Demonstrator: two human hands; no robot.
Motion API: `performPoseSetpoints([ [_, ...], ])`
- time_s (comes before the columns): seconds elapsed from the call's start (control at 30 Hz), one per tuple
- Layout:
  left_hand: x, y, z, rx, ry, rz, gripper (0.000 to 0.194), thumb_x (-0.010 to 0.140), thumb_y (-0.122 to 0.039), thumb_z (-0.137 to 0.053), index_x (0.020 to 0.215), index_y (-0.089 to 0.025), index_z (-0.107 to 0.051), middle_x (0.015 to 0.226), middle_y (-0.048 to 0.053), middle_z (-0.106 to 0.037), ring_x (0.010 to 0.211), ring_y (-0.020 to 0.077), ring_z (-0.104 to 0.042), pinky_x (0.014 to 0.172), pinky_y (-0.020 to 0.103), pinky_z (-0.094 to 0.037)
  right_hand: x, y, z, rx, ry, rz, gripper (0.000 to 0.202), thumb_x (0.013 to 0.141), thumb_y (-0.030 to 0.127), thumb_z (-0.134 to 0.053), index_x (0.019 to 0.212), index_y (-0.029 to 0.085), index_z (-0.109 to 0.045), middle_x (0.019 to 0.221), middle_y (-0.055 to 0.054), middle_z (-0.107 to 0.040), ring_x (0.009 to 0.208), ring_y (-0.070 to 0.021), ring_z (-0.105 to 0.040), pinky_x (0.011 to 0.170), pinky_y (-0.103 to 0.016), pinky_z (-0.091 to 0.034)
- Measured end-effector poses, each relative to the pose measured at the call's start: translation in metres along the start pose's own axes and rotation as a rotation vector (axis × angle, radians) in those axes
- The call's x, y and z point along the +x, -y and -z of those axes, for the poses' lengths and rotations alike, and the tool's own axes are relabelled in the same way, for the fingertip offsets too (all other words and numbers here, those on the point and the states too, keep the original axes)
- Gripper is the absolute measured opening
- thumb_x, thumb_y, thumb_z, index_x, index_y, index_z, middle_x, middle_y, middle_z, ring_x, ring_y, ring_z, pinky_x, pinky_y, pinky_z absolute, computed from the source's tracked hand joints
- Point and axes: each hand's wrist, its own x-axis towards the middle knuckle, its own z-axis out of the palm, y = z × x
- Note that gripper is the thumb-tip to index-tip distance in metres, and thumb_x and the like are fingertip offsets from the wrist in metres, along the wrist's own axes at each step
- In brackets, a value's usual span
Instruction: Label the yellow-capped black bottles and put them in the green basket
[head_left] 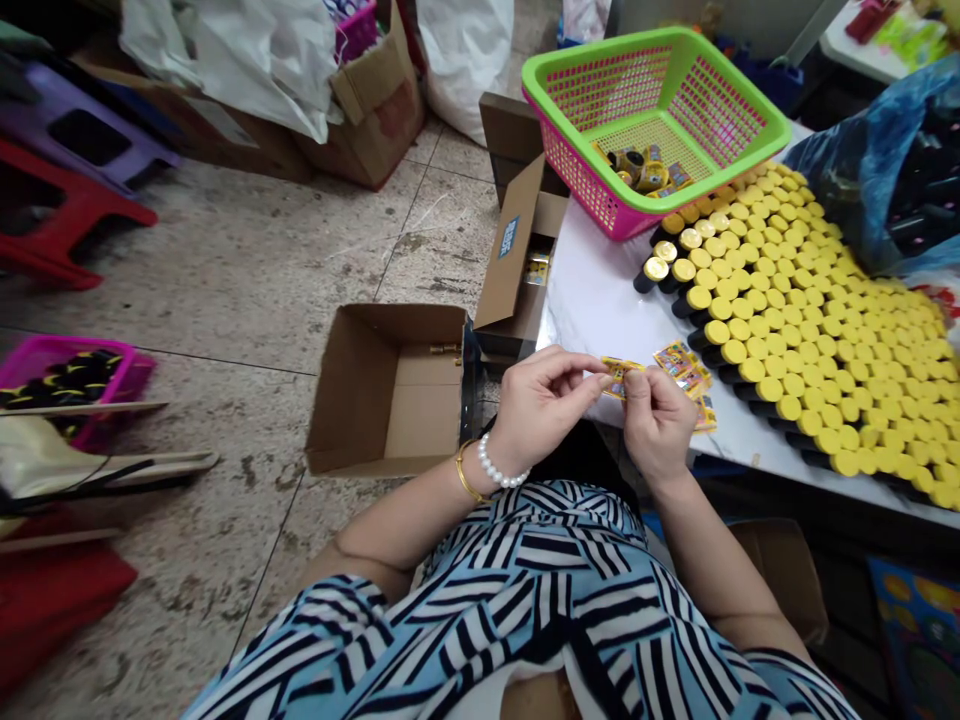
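Both hands meet at the near left edge of the white table (581,290). My right hand (661,418) is closed, thumb and fingers pinching a small yellow printed label (619,374). My left hand (551,400), with a pearl bracelet and a gold bangle at the wrist, has its thumb and index finger at the label's left end. More yellow labels (684,368) lie on the table just beyond my right hand. Many upright black bottles with yellow caps (795,330) stand packed together to the right.
A green and pink basket (750,150) holding several yellow-wrapped items stands at the table's back. An open cardboard box (356,400) is on the floor at left, another box (514,245) beside the table. A blue plastic bag (855,150) lies far right; stools (60,215) stand far left.
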Motion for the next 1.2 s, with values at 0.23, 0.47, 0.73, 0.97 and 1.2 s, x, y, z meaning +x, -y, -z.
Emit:
performPoseSetpoints([
  [0.23,-0.001,-0.001,0.002,-0.012,-0.04,-0.047,0.012,0.088,-0.031,-0.076,0.091,-0.02,-0.079,0.079,0.004,-0.065,0.068,0.0124,-0.056,0.061,0.025,-0.046,-0.001,-0.004,0.002,-0.029,-0.019,0.0,0.04,0.102,0.042,-0.055,0.067,0.022,-0.05,0.061,0.003,-0.045,0.059,-0.0133,-0.044,0.057,-0.029,-0.035],
  [0.47,-0.001,0.002,0.0,-0.014,-0.036,-0.062,0.013,0.089,-0.03,-0.075,0.094,-0.019,-0.081,0.082,0.005,-0.069,0.07,0.0129,-0.059,0.062,0.025,-0.047,-0.002,-0.002,0.001,-0.003,-0.008,0.047,0.04,0.103,0.037,-0.055,0.066,0.022,-0.047,0.062,0.004,-0.042,0.058,-0.0126,-0.041,0.058,-0.03,-0.033],
  [0.73,0.001,0.013,0.001,-0.085,0.023,-0.015,0.014,0.083,-0.027,-0.081,0.09,-0.014,-0.08,0.078,0.004,-0.069,0.065,0.0105,-0.058,0.058,0.022,-0.046,-0.002,0.004,-0.001,-0.011,0.017,0.19,0.029,0.1,0.024,-0.058,0.071,0.021,-0.052,0.066,0.003,-0.046,0.063,-0.0132,-0.045,0.062,-0.03,-0.034],
  [0.97,0.003,0.017,0.006,-0.107,-0.022,0.009,0.013,0.079,-0.026,-0.084,0.082,-0.015,-0.079,0.081,0.004,-0.069,0.073,0.0121,-0.061,0.064,0.023,-0.049,0.001,0.006,-0.006,-0.072,0.066,0.16,0.008,0.096,0.024,-0.065,0.088,0.022,-0.065,0.077,0.0,-0.058,0.069,-0.0149,-0.052,0.064,-0.031,-0.041],
  [1.2,0.001,0.011,0.008,-0.207,-0.018,0.213,0.017,0.078,-0.027,-0.084,0.087,-0.014,-0.079,0.069,0.001,-0.069,0.049,0.0073,-0.054,0.047,0.02,-0.042,0.022,0.016,-0.003,-0.146,0.146,0.265,0.013,0.099,0.027,-0.062,0.088,0.022,-0.067,0.076,-0.001,-0.062,0.07,-0.0155,-0.057,0.066,-0.031,-0.044],
])
